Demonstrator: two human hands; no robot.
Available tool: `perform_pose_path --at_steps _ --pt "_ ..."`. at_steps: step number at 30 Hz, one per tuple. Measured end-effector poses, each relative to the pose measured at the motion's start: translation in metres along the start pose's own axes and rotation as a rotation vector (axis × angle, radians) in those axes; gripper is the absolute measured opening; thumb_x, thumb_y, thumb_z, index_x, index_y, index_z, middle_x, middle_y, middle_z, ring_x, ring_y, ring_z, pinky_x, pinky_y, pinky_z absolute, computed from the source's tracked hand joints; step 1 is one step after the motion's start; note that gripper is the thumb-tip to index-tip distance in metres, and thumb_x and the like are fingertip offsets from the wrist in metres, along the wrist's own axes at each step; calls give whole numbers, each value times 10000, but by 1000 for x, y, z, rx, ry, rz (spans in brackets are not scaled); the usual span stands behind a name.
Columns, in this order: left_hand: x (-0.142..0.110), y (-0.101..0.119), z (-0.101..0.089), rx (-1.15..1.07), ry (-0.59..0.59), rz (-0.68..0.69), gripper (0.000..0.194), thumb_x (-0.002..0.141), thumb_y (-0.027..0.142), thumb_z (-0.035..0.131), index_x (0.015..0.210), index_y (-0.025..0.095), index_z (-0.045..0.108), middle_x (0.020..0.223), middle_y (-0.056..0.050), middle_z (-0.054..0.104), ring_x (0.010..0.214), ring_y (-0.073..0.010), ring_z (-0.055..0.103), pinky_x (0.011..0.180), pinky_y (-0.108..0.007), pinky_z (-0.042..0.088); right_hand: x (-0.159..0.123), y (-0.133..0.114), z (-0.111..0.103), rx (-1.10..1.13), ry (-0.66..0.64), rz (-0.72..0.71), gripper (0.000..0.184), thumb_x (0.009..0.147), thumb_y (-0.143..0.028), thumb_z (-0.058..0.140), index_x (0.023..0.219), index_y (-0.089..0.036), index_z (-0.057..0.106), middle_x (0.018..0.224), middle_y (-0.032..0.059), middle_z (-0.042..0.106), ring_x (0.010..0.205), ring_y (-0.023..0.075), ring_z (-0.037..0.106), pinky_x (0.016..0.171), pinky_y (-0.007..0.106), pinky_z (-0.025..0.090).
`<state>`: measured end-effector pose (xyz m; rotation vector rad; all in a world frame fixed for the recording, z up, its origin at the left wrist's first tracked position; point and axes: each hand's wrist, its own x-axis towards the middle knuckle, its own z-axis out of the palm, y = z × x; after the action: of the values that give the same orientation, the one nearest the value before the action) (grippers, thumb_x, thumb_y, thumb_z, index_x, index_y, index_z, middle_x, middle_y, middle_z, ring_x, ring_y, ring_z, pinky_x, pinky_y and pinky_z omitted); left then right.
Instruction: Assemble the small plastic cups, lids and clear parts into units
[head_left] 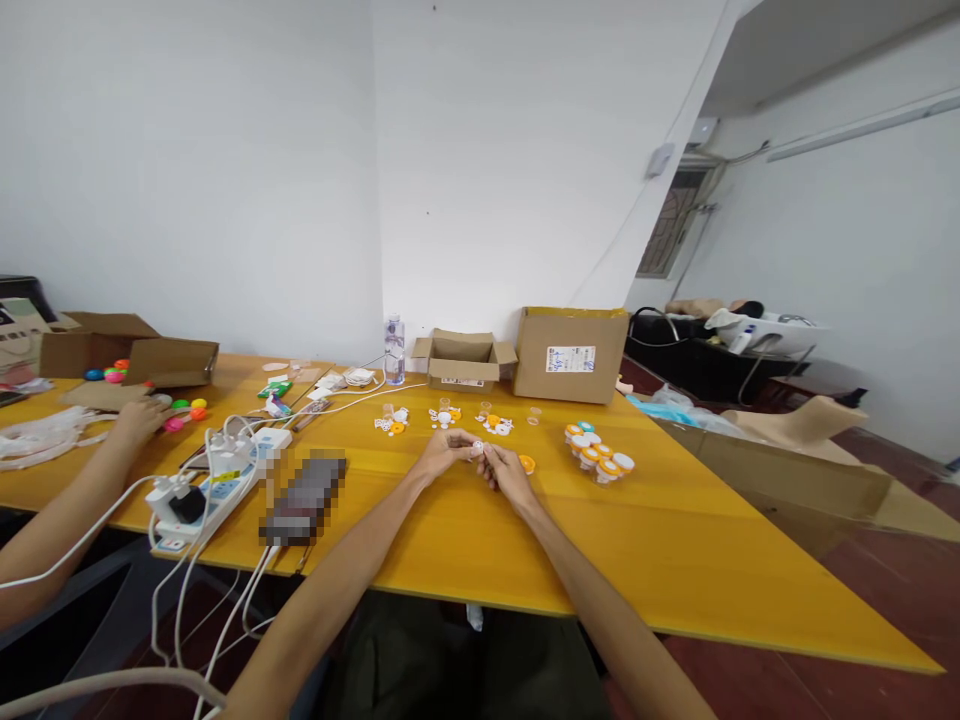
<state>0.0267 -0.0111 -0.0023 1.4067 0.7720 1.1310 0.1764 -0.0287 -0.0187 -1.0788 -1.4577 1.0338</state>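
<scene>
Both my hands meet over the yellow table [675, 540] near its middle. My left hand [444, 452] and my right hand [504, 466] are closed, pinching a small white piece [477, 449] between their fingertips; what it is, I cannot make out. An orange cap [527, 464] lies just right of my right hand. Small white and orange parts [444, 418] and tiny clear cups lie in groups just beyond my hands. A cluster of several small jars with orange, white and teal lids [598, 451] stands to the right.
Another person's hand [142, 415] rests at the far left near coloured balls [186, 410]. A white power strip [217, 480] with cables and a blurred object [304, 497] lie to my left. Cardboard boxes [463, 361] [571, 354] and a bottle [394, 350] stand at the back.
</scene>
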Motion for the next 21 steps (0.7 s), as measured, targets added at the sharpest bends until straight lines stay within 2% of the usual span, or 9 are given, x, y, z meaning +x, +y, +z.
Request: perform_pose_path --at_steps 7,11,14,17,21 --pt "3 2 -5 58 -34 39 387 541 402 845 779 135 697 746 -45 717 720 -162 649 745 -307 503 0 -3 1 33 -17 49 551 667 -751 501 584 -207 531 460 -20 549 354 89 432 334 196 335" --pt "5 1 -9 155 -33 77 324 599 389 811 785 143 709 777 -55 723 732 -172 646 733 -305 503 0 -3 0 24 -29 49 539 711 -728 474 597 -207 554 466 -19 545 358 94 430 341 203 325" --pt "7 0 -15 276 46 125 247 667 362 755 807 161 721 816 -54 727 781 -185 645 751 -305 495 1 -2 -2 -59 -12 -34 503 772 -664 451 617 -207 593 491 -9 566 394 117 465 381 228 358" --pt "8 -1 -24 415 164 168 170 705 318 708 808 184 726 817 -32 721 815 -190 633 770 -306 489 0 -2 -3 -235 23 -171 422 802 -556 476 580 -219 600 515 -1 590 494 158 536 499 262 418" --pt "8 -5 -31 524 150 172 87 688 257 703 736 187 720 756 -24 698 758 -183 617 754 -308 487 -4 -3 -1 -437 29 -273 236 787 -390 543 641 -245 659 667 23 684 650 206 609 631 289 439"
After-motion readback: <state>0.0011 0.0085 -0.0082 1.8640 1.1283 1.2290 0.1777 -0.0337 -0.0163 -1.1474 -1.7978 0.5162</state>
